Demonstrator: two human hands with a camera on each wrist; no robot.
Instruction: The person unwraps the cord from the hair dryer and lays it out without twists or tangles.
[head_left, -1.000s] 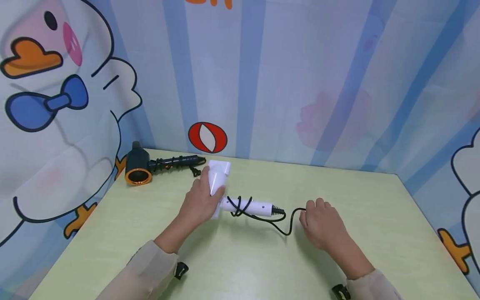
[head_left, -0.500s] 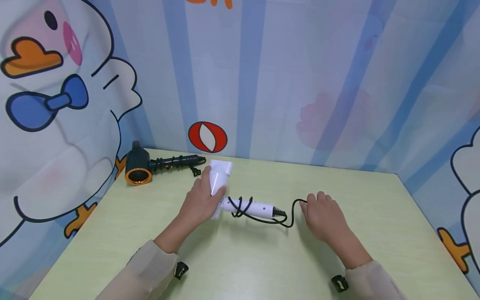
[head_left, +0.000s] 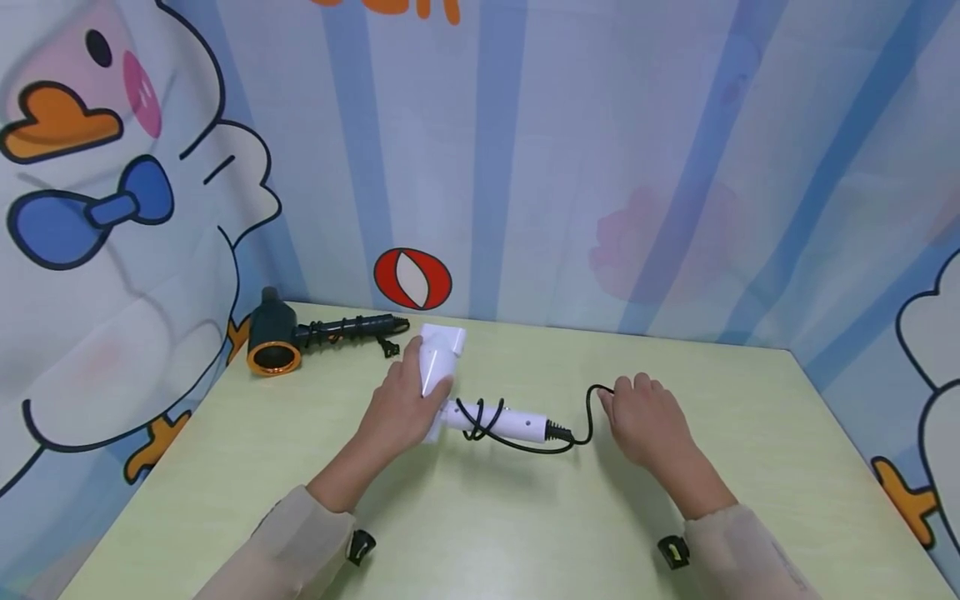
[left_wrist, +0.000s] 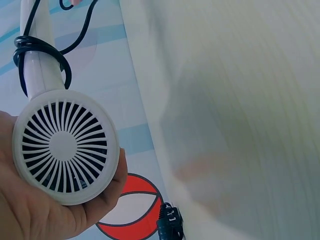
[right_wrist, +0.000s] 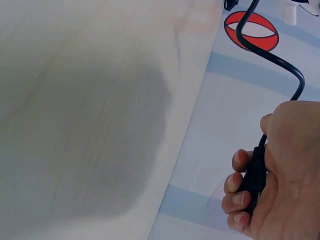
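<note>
My left hand (head_left: pixel 401 408) grips a white hair dryer (head_left: pixel 495 420) round its barrel, above the table. In the left wrist view the round slotted grille (left_wrist: pixel 64 146) at the back of the barrel faces the camera, with fingers curled round it. A black power cord (head_left: pixel 534 451) loops loosely about the handle, which points right. My right hand (head_left: pixel 651 423) holds the far end of this cord. Seen from the right wrist, its fingers curl round the black plug (right_wrist: pixel 254 175), whose prongs are hidden in the palm.
A black hair dryer (head_left: pixel 273 329) with an orange-rimmed opening lies at the table's back left, cord wound round its handle. Its small plug (head_left: pixel 389 347) lies near my left hand. A printed cloth backdrop (head_left: pixel 555 167) rises behind the pale table (head_left: pixel 517 533).
My right hand has moved a little away from me, toward the back of the table, drawing the cord's free end up. The left hand holds the white hair dryer almost still.
</note>
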